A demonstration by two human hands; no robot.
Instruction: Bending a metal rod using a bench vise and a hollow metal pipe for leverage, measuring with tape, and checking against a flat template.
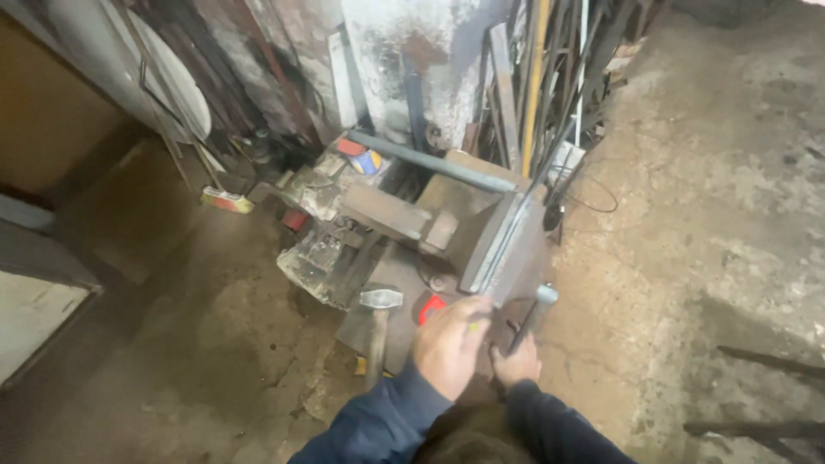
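Large grey steel bench vise (447,228) at scene centre, on a cluttered low bench, with a flat grey metal plate (507,249) standing on edge in or against its near-right end; exact clamping not discernible. Long grey-blue steel tube (430,161) lying across the far side of the vise.

Left hand (451,344) closed over the near lower edge of the plate, apparently pinching a small yellowish object, too small to identify. Right hand (517,361) just beside it, wrapped shut around a thin dark rod (524,322), probably the vise handle, though uncertain.

Judgement on the step: best done with the plate kept square against the jaw face, left fingers clear of the closing gap, rod turned in steady pulls.

Wooden-handled steel hammer (378,318) near left of the hands, resting on the bench.

Packages and labels: small round tin with blue, white and orange label (367,161), far left of the vise; flat striped red-yellow-green packet (227,201) on the floor further left; red object (431,307), partly hidden, near the left hand.
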